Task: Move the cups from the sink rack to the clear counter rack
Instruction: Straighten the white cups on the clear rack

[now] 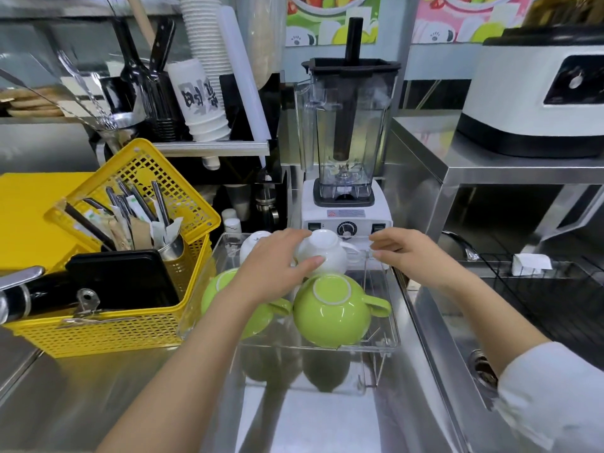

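The clear counter rack [385,338] stands on the steel counter in the middle. Two green cups sit upside down in its front row: one [333,313] on the right, the other [225,289] partly hidden under my left forearm. Behind them, my left hand [277,266] grips an upturned white cup [327,250], thumb on its near side and fingers over the top. A second white cup [253,243] stands at the rack's back left. My right hand [403,253] hovers at the rack's back right corner, fingers apart, holding nothing. The black wire sink rack [555,289] lies to the right with no cups visible on it.
A yellow basket [130,322] of utensils and a black tray stands left of the rack. A blender [346,178] is right behind it. A steel shelf with a white machine [539,103] rises at right. The sink drain [483,367] is at lower right.
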`<action>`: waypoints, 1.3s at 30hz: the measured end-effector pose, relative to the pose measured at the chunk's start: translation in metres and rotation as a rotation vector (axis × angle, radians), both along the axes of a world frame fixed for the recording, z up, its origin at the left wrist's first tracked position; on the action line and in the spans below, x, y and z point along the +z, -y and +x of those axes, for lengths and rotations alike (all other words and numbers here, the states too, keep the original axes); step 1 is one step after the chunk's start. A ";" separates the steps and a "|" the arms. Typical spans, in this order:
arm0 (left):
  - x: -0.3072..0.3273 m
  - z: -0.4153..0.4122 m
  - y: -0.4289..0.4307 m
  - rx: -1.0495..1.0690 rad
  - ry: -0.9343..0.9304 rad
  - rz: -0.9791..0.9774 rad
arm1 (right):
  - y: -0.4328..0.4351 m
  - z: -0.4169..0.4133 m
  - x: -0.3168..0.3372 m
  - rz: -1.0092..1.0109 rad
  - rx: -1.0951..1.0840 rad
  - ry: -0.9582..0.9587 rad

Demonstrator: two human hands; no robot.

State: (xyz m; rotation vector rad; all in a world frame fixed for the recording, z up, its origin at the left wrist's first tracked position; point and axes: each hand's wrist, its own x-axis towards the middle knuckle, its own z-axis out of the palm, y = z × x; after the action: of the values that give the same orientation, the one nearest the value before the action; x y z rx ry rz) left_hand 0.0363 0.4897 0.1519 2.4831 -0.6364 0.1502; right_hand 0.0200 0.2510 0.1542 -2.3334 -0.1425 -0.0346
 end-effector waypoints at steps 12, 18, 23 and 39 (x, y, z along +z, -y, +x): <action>-0.009 0.012 0.013 0.006 -0.116 0.159 | -0.023 0.022 -0.014 -0.256 -0.091 0.058; -0.011 0.014 0.009 -0.053 -0.171 0.171 | -0.024 0.027 -0.020 -0.277 -0.091 0.064; -0.002 0.019 -0.001 -0.009 -0.102 0.121 | -0.026 0.028 -0.022 -0.319 -0.103 0.064; -0.007 0.044 -0.055 0.136 -0.088 0.338 | -0.103 0.063 -0.003 -0.749 0.274 0.256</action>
State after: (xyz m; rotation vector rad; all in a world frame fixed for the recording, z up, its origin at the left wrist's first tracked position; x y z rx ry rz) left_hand 0.0798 0.5449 0.1453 2.8416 -0.4876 -0.0183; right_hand 0.0835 0.3537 0.1516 -3.0194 -0.7046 -0.1680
